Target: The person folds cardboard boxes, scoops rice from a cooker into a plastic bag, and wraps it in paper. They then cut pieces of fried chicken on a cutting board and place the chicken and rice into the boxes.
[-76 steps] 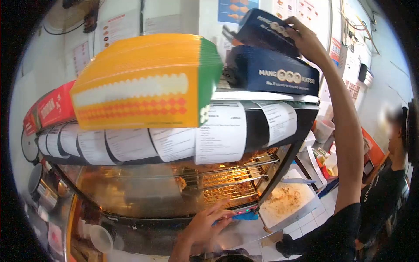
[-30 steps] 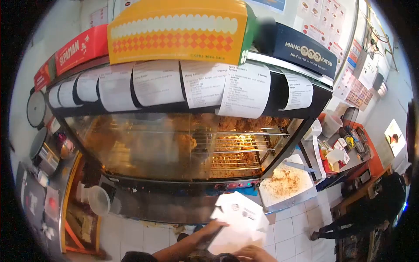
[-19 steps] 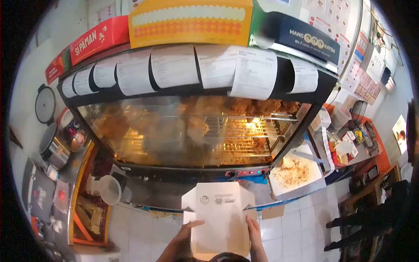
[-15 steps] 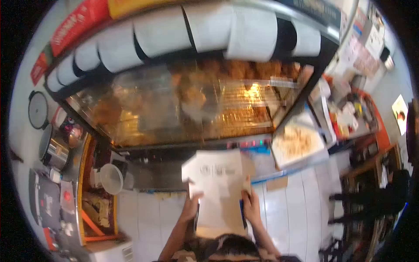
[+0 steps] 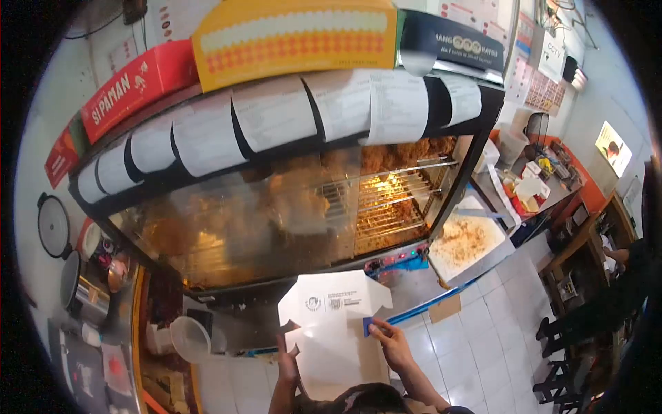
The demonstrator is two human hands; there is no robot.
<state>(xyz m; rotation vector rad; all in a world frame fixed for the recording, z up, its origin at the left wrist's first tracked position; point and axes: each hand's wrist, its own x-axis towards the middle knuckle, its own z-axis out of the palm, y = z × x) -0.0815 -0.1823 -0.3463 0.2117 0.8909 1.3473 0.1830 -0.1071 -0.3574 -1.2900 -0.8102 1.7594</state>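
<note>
Firm on the left, gentle on the right

A carton (image 5: 329, 352), pale inside facing up, is held between the 2 hands at the near middle of the scene, on the near side of the warming cabinet (image 5: 463, 183). The left hand (image 5: 287, 359) grips its left side; the right hand (image 5: 392, 343) pinches a small blue tab (image 5: 367, 327) at the right edge. The left grip probably works best steady but light, since thin card could buckle. The right does well to bend the tab only along its crease, without tugging. The printed panel (image 5: 334, 293) spreads at the far end, so keeping it off the cabinet seems wise.
</note>
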